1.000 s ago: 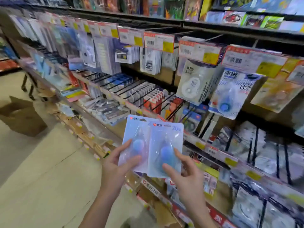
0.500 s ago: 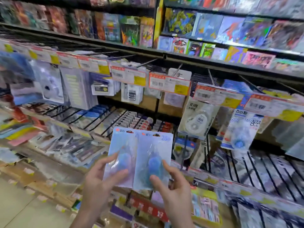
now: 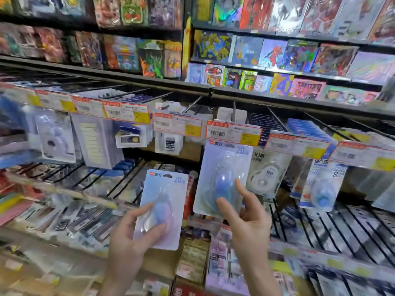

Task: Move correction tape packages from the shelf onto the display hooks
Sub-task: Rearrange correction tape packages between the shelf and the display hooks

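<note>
My left hand grips one pale blue correction tape package marked 20m, held low in front of the lower hooks. My right hand pinches a second matching package and holds it higher, its top edge just under the price tag of a display hook. Whether its hang hole is on the hook cannot be seen. Both packages are upright and apart from each other.
Other correction tape packs hang on hooks to the right, with more packs further right. Price tags line the hook fronts. Black wire hooks with stationery fill the lower row. Colourful card packs stand on shelves above.
The two packages, held side by side before, have separated. My right hand lifted its package up and right to the hook's price tag, while my left hand stayed low. The view tilted upward.
</note>
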